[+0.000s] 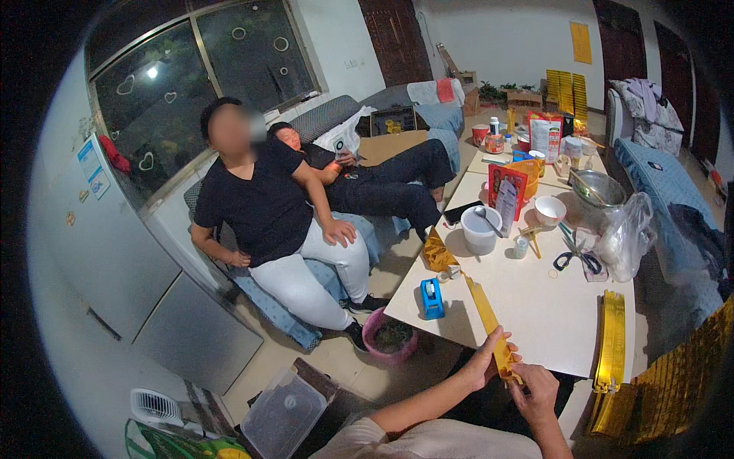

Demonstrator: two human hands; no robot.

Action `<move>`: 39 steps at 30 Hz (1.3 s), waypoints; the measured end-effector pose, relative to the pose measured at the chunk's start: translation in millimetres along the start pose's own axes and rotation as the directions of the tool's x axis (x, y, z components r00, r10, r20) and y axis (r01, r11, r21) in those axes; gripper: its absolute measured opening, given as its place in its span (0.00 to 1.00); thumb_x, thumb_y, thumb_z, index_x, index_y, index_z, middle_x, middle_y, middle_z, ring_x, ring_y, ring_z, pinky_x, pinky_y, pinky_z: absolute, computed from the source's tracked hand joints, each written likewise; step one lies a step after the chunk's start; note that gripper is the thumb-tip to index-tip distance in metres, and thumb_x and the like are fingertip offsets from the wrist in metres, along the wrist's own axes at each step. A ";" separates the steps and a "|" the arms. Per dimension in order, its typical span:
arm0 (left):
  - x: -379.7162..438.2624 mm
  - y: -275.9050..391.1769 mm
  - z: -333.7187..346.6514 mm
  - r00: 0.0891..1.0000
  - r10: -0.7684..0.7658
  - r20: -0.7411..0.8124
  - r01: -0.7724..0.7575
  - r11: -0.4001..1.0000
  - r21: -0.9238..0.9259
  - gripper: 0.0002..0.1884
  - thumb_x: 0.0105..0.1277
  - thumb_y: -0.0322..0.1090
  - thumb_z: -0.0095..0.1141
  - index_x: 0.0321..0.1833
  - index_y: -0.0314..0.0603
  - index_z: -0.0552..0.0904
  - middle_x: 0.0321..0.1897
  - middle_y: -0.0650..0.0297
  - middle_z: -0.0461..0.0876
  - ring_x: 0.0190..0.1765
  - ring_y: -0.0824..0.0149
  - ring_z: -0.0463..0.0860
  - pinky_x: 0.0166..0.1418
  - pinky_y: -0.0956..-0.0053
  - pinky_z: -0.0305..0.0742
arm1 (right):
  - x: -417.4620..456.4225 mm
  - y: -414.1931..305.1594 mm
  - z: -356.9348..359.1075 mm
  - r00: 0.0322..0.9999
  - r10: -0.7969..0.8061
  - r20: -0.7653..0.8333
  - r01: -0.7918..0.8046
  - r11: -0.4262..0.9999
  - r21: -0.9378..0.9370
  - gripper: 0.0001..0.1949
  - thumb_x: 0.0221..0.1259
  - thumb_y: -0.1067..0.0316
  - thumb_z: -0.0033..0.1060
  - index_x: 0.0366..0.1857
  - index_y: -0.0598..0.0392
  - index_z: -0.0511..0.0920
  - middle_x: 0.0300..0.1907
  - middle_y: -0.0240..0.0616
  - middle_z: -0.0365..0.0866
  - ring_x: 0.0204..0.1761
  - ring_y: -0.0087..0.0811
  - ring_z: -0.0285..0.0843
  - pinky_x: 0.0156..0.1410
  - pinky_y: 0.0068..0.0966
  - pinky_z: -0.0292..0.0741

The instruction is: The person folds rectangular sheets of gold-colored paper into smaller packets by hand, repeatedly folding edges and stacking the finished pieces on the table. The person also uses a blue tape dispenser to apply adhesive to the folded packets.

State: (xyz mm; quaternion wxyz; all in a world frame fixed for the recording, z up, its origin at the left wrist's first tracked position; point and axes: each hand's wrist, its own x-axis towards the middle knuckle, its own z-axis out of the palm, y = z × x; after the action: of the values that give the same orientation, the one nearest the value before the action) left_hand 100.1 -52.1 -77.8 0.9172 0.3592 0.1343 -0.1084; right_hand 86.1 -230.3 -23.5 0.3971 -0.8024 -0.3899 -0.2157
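Note:
A long strip of gold foil (486,310) runs from the table top down into my hands at the near edge. My left hand (487,361) grips it from the side, and my right hand (534,387) pinches its crumpled lower end. A crumpled gold foil piece (439,252) touches the table near the strip's far end. The blue tape dispenser (432,299) stands left of the strip. Over the table's right corner lies a stack of gold foil strips (610,338), held by a metal clip (606,385).
On the white table (550,310) stand a white tub with a spoon (480,232), black-handled scissors (576,261), a white bowl (549,210), a metal basin (599,189) and a clear plastic bag (628,238). Two people (252,201) are on the sofa at left. A pink basin (390,338) sits on the floor.

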 end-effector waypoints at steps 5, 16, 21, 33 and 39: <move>2.6 -2.5 -0.3 0.999 0.039 -0.010 -0.039 0.999 0.000 0.40 0.72 0.68 0.52 0.71 0.40 0.66 0.48 0.58 0.80 0.53 0.58 0.84 0.60 0.58 0.82 | -2.3 1.0 7.6 0.996 0.086 0.013 -0.087 0.995 0.055 0.21 0.44 0.75 0.76 0.47 0.52 0.85 0.44 0.41 0.89 0.45 0.43 0.88 0.51 0.38 0.83; 0.7 -9.4 -4.1 0.995 0.018 -0.097 -0.011 0.997 0.076 0.31 0.72 0.63 0.59 0.62 0.43 0.75 0.46 0.62 0.83 0.51 0.62 0.85 0.59 0.62 0.82 | 2.2 5.9 11.6 0.995 0.093 0.048 -0.084 0.983 -0.165 0.27 0.49 0.76 0.72 0.58 0.46 0.84 0.44 0.40 0.90 0.30 0.36 0.87 0.33 0.31 0.82; -3.5 -0.8 3.3 0.993 0.025 -0.113 -0.036 0.996 -0.088 0.27 0.71 0.58 0.63 0.58 0.43 0.78 0.44 0.62 0.84 0.50 0.63 0.85 0.59 0.62 0.82 | -0.8 6.2 18.0 0.998 -0.023 0.051 0.037 0.954 -0.298 0.27 0.54 0.73 0.69 0.63 0.43 0.83 0.47 0.39 0.90 0.23 0.31 0.83 0.26 0.29 0.77; -2.5 28.3 5.0 0.927 0.306 -0.217 -0.309 0.951 0.024 0.23 0.69 0.49 0.67 0.57 0.39 0.78 0.40 0.63 0.80 0.42 0.65 0.84 0.55 0.62 0.84 | -8.6 3.9 24.0 0.993 -0.118 0.011 0.115 0.934 -0.339 0.28 0.57 0.67 0.70 0.66 0.40 0.82 0.47 0.37 0.91 0.20 0.22 0.79 0.23 0.22 0.74; -5.2 29.6 12.5 0.901 0.319 -0.295 -0.308 0.948 0.086 0.19 0.68 0.46 0.70 0.51 0.43 0.78 0.35 0.67 0.80 0.40 0.68 0.83 0.51 0.69 0.80 | -20.8 0.7 22.4 0.998 -0.066 0.007 0.065 0.948 -0.312 0.28 0.55 0.69 0.71 0.65 0.40 0.82 0.52 0.37 0.90 0.21 0.23 0.80 0.23 0.21 0.75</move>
State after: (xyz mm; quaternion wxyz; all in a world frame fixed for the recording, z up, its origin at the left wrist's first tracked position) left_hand 106.0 -38.9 -48.7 0.8839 0.4056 0.2127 0.0948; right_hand 75.0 -222.0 -50.7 0.2586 -0.8412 -0.3767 -0.2892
